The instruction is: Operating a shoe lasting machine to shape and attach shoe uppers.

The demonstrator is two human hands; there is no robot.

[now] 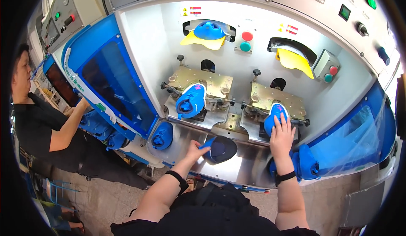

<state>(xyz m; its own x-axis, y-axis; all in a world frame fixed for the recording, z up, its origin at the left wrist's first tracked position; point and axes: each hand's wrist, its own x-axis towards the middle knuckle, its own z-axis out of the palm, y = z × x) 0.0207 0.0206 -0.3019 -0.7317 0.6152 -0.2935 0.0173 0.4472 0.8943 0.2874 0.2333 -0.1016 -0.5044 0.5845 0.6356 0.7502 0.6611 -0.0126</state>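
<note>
My left hand (pixel 196 151) is closed, pinching the blue edge of a dark rounded piece (pixel 223 149) that looks like a shoe upper seen from its inner side. It is held over the metal ledge. My right hand (pixel 283 135) lies on a blue shoe upper (pixel 268 124) at the right station, fingers stretched along it; its toe points toward the machine. At the left station another blue shoe upper (pixel 191 102) with a pink mark on its pale-edged toe rests against a brass-coloured plate (pixel 220 80), with no hand on it.
A blue shoe upper (pixel 162 135) sits at the ledge's left end; more blue uppers (pixel 308 163) lie beside my right wrist. Yellow-and-blue forms (pixel 208 33) project from the back wall, near red and green buttons (pixel 246 41). A person in black (pixel 40 130) stands at left.
</note>
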